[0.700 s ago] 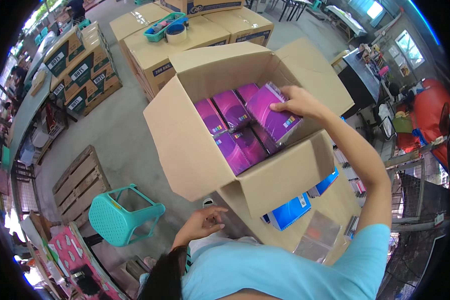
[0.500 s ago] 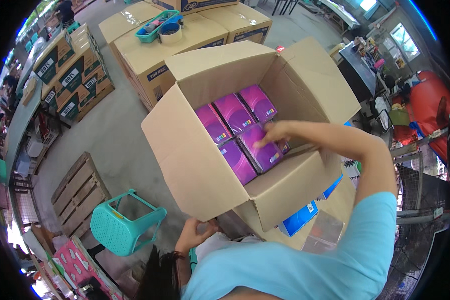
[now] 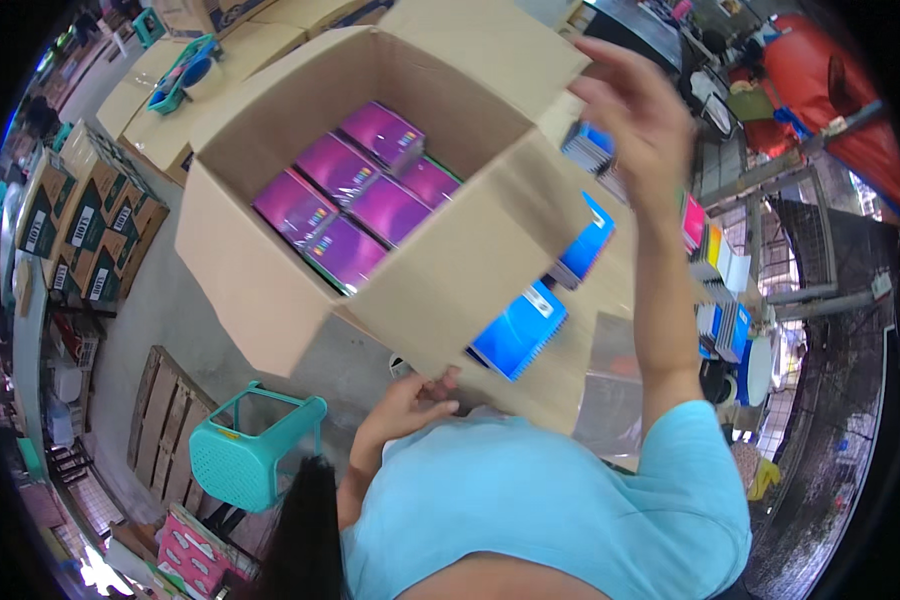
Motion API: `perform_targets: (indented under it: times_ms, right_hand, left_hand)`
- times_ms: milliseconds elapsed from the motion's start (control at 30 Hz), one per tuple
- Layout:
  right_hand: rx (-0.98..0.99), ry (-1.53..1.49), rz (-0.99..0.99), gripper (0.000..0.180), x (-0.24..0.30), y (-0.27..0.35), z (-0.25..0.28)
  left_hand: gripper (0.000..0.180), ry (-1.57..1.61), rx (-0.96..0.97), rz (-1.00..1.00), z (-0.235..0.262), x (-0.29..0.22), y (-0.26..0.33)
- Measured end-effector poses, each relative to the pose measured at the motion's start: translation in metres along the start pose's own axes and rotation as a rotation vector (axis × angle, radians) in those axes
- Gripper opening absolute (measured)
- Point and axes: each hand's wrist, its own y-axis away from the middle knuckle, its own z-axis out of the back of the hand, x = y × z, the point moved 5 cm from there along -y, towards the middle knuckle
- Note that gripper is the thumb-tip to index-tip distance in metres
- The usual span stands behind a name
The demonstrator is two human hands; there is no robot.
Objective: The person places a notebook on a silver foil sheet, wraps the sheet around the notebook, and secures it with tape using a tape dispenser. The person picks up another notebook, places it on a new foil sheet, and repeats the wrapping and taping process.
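Note:
An open cardboard carton [image 3: 260, 290] holds several purple notebooks [image 3: 400, 205] in plastic wrap, set in rows at its bottom. My right hand [image 3: 638, 120] is raised beside the corner of the carton's far right flap [image 3: 490, 45]. Motion smears its fingers, so whether they grip the flap does not show. Close to my body, below the carton's near flap [image 3: 450, 290], my left hand [image 3: 405, 408] holds nothing, its thumb and fingers apart. Blue spiral notebooks [image 3: 520, 328] lie on the table [image 3: 560, 385] just right of the near flap.
More notebook stacks [image 3: 715, 255] stand at the right, near a metal frame [image 3: 800, 295]. A clear plastic sheet [image 3: 610, 385] lies on the table. To the left are a green stool [image 3: 240, 465], a wooden pallet [image 3: 165, 420] and stacked cartons [image 3: 95, 220]. Closed boxes [image 3: 150, 140] carry a basket [image 3: 180, 75].
My right hand has come out of the carton and moved up to the right, by the flap. The view has shifted, showing more of the table and the blue notebooks.

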Motion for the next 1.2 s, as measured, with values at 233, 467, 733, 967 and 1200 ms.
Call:
perform_targets:
  times_ms: [233, 467, 733, 967, 1200]
  right_hand:
    - [-0.578, -0.035, -0.852, 0.024, -0.094, 0.368, 0.243]
    - [-0.471, -0.418, -1.136, 0.033, -0.102, 0.501, 0.2]
    - [-1.363, 0.733, -0.852, 0.057, -0.163, 0.557, 0.496]
    - [-1.251, -0.469, -1.484, 0.072, -0.229, 0.57, 0.498]
    - [-1.578, -0.589, -1.13, 0.064, -0.209, 0.569, 0.468]
  left_hand:
    - [0.017, 0.191, 0.188, 0.122, -0.129, -0.024, -0.02]
    - [0.027, -0.096, -0.886, -0.359, -0.142, -0.058, -0.026]
    - [0.049, -0.041, -0.042, -0.114, -0.335, -0.074, -0.112]
    - [0.064, -0.466, 0.339, -0.18, -0.514, 0.004, -0.266]
    - [0.107, -1.132, 0.09, -0.141, -0.439, 0.1, -0.156]
